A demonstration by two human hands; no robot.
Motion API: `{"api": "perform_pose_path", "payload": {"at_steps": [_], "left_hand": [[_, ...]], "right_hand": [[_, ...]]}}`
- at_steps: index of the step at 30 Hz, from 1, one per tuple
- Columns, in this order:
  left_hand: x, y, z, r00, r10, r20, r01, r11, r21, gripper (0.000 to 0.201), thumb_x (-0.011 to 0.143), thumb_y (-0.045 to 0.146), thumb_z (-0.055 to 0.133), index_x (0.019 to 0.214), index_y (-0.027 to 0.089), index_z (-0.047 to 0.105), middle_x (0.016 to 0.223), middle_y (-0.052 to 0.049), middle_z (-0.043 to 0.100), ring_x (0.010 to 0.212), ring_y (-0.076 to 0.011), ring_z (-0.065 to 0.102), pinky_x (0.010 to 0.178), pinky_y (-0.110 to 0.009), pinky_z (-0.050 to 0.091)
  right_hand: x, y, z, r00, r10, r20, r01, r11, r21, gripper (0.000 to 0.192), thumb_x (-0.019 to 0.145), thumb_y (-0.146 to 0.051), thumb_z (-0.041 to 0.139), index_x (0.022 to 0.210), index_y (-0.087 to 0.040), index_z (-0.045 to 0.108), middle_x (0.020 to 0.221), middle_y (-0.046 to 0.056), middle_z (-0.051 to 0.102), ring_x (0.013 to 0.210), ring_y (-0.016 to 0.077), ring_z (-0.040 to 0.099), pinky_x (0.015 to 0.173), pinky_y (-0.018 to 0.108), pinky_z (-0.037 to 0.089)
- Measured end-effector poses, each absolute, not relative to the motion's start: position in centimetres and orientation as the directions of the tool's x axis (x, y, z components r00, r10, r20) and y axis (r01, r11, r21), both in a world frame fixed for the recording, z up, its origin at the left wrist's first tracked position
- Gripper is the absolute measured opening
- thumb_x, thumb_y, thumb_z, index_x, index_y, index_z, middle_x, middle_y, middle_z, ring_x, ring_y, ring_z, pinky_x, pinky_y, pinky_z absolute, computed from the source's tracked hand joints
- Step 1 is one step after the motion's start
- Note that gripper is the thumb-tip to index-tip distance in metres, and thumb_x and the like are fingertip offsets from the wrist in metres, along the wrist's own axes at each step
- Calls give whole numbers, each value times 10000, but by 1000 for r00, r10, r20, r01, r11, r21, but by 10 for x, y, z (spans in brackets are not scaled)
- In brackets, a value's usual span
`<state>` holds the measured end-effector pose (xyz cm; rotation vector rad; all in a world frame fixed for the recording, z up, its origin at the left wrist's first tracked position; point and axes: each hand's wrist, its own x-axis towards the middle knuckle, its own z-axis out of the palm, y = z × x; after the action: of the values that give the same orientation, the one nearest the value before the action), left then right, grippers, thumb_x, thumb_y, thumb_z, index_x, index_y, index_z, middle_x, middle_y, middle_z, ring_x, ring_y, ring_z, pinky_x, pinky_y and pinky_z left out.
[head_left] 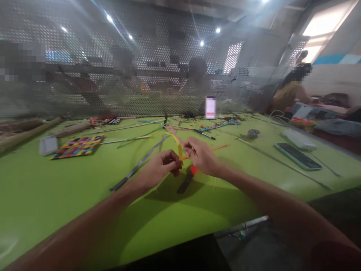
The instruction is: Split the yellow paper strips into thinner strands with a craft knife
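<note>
My left hand (167, 164) is closed, thumb and fingers pinching the near end of a yellow strip (179, 148). Close beside it, my right hand (202, 155) has its fingers pressed together in a pinch; what they hold is hidden. An orange strip (221, 146) runs behind that hand and shows again near the yellow one. Pink strip (173, 131), grey strip (141, 162) and green strip (135, 139) spread from about the same spot farther back. Below the hands lies a dark flat piece (184, 183) with a red part (193, 170) at its upper end.
On the green tabletop (93, 210) lie a multicoloured woven piece (80, 146), a white box (48, 145), a black pen (204, 134), a phone (298, 156) and a thin stick (282, 162). A lit phone (210, 108) stands against the perforated metal screen (158, 90). Another person (291, 88) is at right.
</note>
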<state>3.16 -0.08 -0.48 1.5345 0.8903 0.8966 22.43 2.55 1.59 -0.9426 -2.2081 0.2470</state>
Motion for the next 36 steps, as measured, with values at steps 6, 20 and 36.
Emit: {"api": "perform_pose_path", "payload": {"at_steps": [6,20,36], "left_hand": [[36,-3,-5,486,873,52,138,-135,981,92,805,215,658,754,178,590,632,17,660,598,-127,610,650,-278,482],[31,-14,-6,743,661,-105,234,-110,966,148,835,306,654,798,187,575,711,9,673,638,-135,601,613,-256,452],[-57,27,40,817,492,-301,494,-330,804,168,780,319,653,765,195,540,712,7,517,685,-157,485,633,-243,427]], "right_hand": [[234,44,15,-392,736,553,685,634,-359,120,927,-202,377,814,-187,414,821,49,524,737,156,437,690,273,317],[340,122,41,257,788,559,929,-42,-368,150,912,-80,423,991,-149,530,1026,114,569,842,179,465,723,272,260],[443,138,59,612,592,524,786,-383,-485,319,981,-76,357,1139,11,619,1023,250,612,861,168,522,738,333,308]]}}
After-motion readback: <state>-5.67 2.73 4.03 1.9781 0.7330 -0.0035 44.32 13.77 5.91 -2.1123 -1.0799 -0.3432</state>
